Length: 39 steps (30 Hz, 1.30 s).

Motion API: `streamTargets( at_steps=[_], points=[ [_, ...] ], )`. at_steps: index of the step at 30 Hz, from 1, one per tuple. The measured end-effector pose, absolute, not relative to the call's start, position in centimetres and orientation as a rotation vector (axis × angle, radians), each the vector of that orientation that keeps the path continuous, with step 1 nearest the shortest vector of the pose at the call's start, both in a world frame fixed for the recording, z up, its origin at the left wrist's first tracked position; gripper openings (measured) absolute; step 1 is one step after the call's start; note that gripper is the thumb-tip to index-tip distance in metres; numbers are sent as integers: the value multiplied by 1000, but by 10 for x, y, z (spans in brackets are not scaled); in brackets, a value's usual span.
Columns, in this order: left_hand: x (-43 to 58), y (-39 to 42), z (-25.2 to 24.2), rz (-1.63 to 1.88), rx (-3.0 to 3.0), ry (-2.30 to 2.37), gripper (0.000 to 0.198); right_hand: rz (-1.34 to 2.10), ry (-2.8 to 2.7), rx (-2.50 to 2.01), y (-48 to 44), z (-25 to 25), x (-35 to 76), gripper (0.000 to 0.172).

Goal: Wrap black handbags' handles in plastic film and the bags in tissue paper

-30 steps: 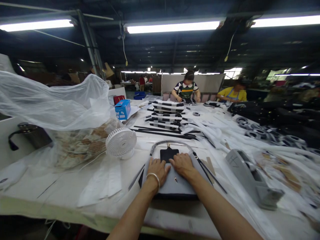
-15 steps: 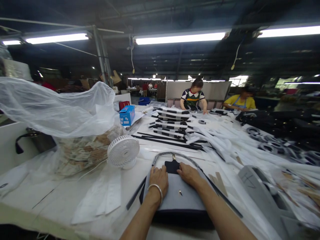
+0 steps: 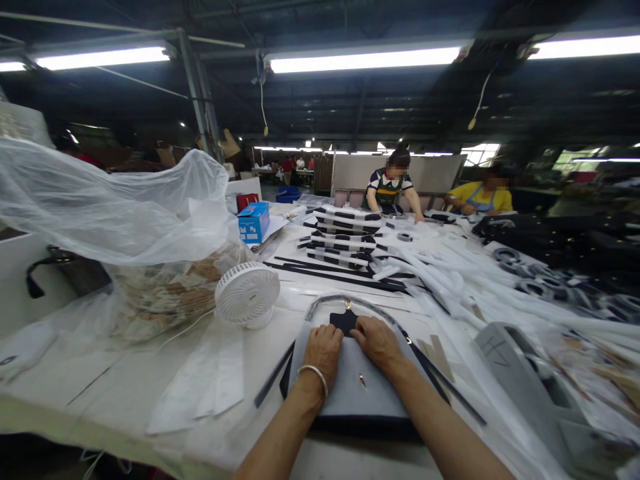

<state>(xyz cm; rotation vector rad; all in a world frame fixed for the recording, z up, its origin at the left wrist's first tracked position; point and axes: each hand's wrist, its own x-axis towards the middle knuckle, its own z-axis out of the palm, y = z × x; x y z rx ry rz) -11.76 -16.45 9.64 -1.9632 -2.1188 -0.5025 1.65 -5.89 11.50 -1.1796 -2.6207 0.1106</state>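
A handbag lies on the table in front of me, its upper face pale grey and its near edge black. At its far edge sit a black tab with a gold clasp and an arched strap that looks wrapped in clear film. A small gold fitting is on the grey face. My left hand, with a bangle at the wrist, has its fingers curled on the bag's far edge, left of the tab. Bent around that edge at the tab's right side is my right hand. Both fingertips are partly hidden.
A white fan and a plastic bag of scraps stand to the left. Wrapped black strips are stacked ahead, near a blue box. On the right is a grey tape dispenser. Two co-workers sit across the table.
My left hand has shifted slightly right, toward the tab. The right hand stays by the tab, fingers drawn in a little. A co-worker opposite has moved slightly right.
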Motion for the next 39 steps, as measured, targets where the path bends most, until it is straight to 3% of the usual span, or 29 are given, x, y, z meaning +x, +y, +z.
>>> streamTargets(
  at_steps=[4, 23, 31, 39],
  points=[
    [-116, -166, 97, -496, -1984, -2135, 15, 106, -2606, -1144, -59, 111, 15, 23],
    [-116, -165, 99, -439, -2006, -2229, 30, 112, -2696, -1209, -69, 123, 18, 35],
    [-114, -164, 105, -427, -1968, -2267, 31, 281, -2798, -1325, -66, 130, 18, 62],
    [-115, -164, 105, -432, -1875, -2319, 42, 378, -2824, -1382, -61, 130, 20, 74]
  ],
)
